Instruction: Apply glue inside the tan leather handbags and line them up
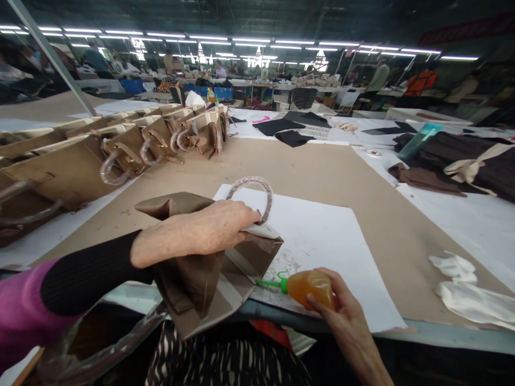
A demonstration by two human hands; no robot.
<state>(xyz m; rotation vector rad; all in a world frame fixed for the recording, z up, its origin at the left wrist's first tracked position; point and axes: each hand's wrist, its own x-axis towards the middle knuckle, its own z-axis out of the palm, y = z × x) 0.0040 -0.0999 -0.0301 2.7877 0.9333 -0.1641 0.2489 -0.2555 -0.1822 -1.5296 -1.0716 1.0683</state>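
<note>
A brown handbag (pixel 189 284) lies tilted at the table's front edge, its pale lining edge facing me. My left hand (pixel 205 225) grips the bag's upper edge, fingers closed over it beside a plastic-wrapped handle (pixel 270 198). A second wrapped handle (pixel 120 343) hangs down below on the left. In my right hand (pixel 341 305) is a squeeze bottle (pixel 311 287) of amber liquid with a green nozzle. Its nozzle tip meets or nearly touches the bag's edge; exact contact cannot be told. White paper (pixel 322 230) lies beneath the bag and bottle.
Rows of similar brown handbags (pixel 52 166) stand on the left. Black pieces (pixel 293 128) lie at the back, dark cloth (pixel 475 161) on the right. Crumpled white cloth (pixel 475 300) sits at the front right. Several people are in the distance.
</note>
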